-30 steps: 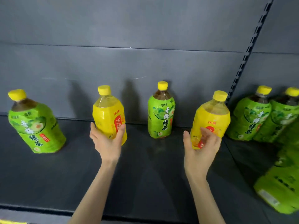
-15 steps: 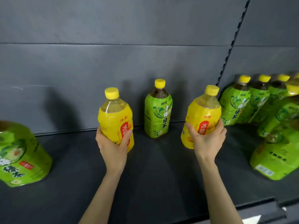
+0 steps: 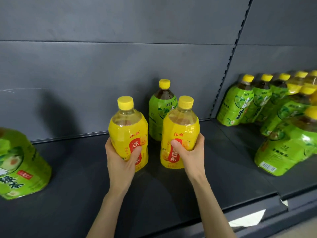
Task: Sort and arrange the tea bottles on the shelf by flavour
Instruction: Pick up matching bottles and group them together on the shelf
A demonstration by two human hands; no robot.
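Grips one yellow bottle (image 3: pixel 127 133) low on its label with the left hand (image 3: pixel 120 162), fingers and thumb curled round it; grips a second yellow bottle (image 3: pixel 180 127) likewise with the right hand (image 3: pixel 192 157). Holds both upright, close side by side, over the front middle of the shelf (image 3: pixel 77 177); cannot tell whether resting or lifted. Judged as pairing one flavour before setting it apart from the green. Leaves one green bottle (image 3: pixel 158 115) standing just behind the pair, another green bottle (image 3: pixel 18 165) alone at far left, and a crowded group of green bottles (image 3: pixel 240 103) at right, beyond the slotted post (image 3: pixel 228 79). Reads 沐典, 冰 and 雪梨 on the yellow labels, 绿茶 on the green; finer print too small.
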